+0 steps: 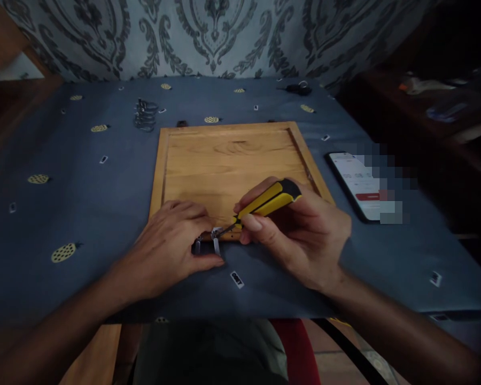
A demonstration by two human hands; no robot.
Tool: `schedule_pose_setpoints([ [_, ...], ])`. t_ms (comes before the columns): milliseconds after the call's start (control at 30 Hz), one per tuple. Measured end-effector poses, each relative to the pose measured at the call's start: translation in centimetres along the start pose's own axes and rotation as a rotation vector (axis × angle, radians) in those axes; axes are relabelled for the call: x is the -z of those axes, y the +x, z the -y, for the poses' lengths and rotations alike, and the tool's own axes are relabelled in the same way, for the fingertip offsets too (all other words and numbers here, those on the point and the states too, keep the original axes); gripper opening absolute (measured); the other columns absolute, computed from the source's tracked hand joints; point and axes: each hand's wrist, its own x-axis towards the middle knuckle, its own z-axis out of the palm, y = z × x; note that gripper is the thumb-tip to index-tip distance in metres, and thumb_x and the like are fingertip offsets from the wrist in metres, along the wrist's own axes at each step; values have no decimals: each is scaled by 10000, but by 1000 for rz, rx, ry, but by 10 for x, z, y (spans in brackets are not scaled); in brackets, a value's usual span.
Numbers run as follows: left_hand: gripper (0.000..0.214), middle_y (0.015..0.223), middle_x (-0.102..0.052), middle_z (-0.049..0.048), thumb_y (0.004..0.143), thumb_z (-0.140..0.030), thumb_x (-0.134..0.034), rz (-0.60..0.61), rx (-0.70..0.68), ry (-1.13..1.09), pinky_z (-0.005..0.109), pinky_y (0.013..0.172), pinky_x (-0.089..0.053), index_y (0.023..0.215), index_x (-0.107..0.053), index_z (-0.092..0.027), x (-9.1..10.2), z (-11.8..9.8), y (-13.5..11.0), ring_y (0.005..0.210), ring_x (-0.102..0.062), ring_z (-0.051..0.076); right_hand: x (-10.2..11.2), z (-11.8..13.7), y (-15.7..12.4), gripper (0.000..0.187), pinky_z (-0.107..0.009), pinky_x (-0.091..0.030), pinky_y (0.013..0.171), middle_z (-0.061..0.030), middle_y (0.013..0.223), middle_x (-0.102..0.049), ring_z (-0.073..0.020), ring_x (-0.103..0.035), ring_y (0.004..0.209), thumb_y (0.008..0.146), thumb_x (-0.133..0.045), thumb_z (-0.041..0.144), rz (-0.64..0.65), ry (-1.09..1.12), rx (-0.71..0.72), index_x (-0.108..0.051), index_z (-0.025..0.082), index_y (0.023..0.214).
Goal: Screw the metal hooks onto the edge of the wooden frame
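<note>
I have the right hand (294, 230) closed around a yellow-and-black screwdriver (269, 204), thumb and fingers along the handle. Long axis: slanted, from the black butt end at upper right to the shaft at lower left. The tip points left, toward me and down, and meets the upper end of a metal hook (217, 246) at the near edge of a wooden board (228, 166). Whether the tip sits in a screw: too small for me to tell.

Left hand (174, 240): palm down over the board's near-left edge, fingers curled, thumb beside the hook's lower end. I cannot tell whether it pinches the hook. A second hook (198, 246) is just to the left, partly covered by the fingers.

Other items: a cluster of hooks (145, 115) on the cloth beyond the board's far-left corner; a phone (355, 187) to the right, screen up, with faint digits and a red button, partly pixelated.

Writing: a printed tag (237, 279) on the tablecloth (116, 214) seems to read "OBEY"; I cannot confirm the letters. I read no brand on the screwdriver.
</note>
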Motion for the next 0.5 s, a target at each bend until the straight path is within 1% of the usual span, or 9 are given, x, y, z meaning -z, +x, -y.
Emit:
schedule_pose_setpoints([
  [67,302,1051,-742,69,795,-409,-877,3,5,4,463,870,-523,968,-761,-191,0,0,0,981,-687,306,0,0,0,308,-319,-473,577,-16,776,-640,-146,-581,626,954,-705,453,12,-7,13,-623,216,774],
  [167,293,1044,-743,71,793,-407,-878,6,9,7,461,856,-525,945,-756,-189,0,0,0,968,-687,305,1,1,0,287,-318,-478,576,-21,801,-649,-145,-585,628,948,-713,451,47,-2,-16,-629,214,809],
  [233,293,1025,-741,62,794,-408,-876,-12,-2,5,457,849,-524,959,-753,-198,0,0,0,960,-685,300,1,1,1,288,-315,-482,583,-17,806,-652,-143,-588,631,953,-707,457,70,6,-14,-626,216,820],
  [333,275,942,-724,31,803,-403,-867,-41,-15,0,430,813,-520,969,-745,-220,-1,1,0,912,-680,274,2,2,3,289,-307,-478,592,-3,786,-650,-143,-600,648,949,-717,456,95,7,56,-612,221,819],
  [433,218,848,-688,9,809,-385,-858,-49,-11,-10,407,768,-508,866,-724,-223,-1,1,0,849,-666,253,1,4,6,274,-292,-468,587,15,761,-629,-136,-600,655,936,-749,409,117,-54,152,-587,221,821],
  [500,208,825,-674,3,810,-376,-855,-54,-6,-19,407,769,-505,826,-712,-224,-2,1,-1,837,-661,249,-1,5,6,269,-284,-462,574,25,759,-609,-125,-582,641,939,-750,382,104,-92,194,-568,224,819],
])
